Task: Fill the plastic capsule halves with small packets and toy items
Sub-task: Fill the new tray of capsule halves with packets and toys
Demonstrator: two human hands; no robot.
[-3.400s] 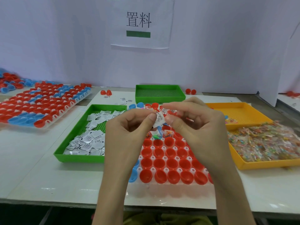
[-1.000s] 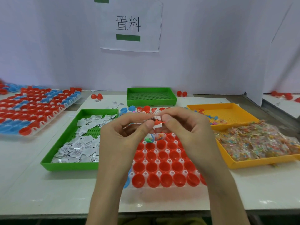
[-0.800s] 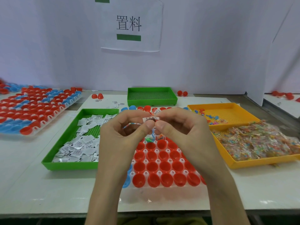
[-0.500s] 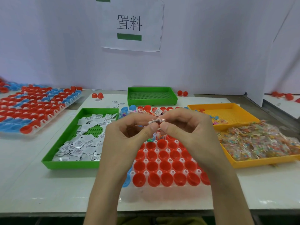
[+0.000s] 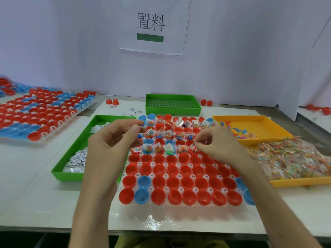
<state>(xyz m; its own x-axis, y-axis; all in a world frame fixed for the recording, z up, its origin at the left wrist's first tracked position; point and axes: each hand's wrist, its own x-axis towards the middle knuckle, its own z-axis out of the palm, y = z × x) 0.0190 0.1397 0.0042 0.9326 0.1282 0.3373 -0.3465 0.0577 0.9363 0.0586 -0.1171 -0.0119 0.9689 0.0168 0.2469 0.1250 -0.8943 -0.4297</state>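
A white rack (image 5: 162, 189) of red and blue capsule halves lies in front of me. Its three far rows hold small packets and toy pieces; the near rows show bare cups. My right hand (image 5: 217, 146) pinches a small folded white packet (image 5: 193, 145) at its fingertips, just above a red half at the right end of the third row. Over the rack's left edge my left hand (image 5: 114, 142) hovers, its fingers loosely curled, with nothing visible in it.
A green tray (image 5: 71, 176) with white packets sits at the left. At the right are an orange tray (image 5: 295, 182) piled with clear toy bags and another orange tray (image 5: 254, 118) with loose toys. A bare green tray (image 5: 172, 110) stands behind, and a second capsule rack (image 5: 35, 115) lies far left.
Both hands were together folding a packet above the rack. They have parted: the right hand has carried the packet down to the third row, and the left hand has let go and drawn left.
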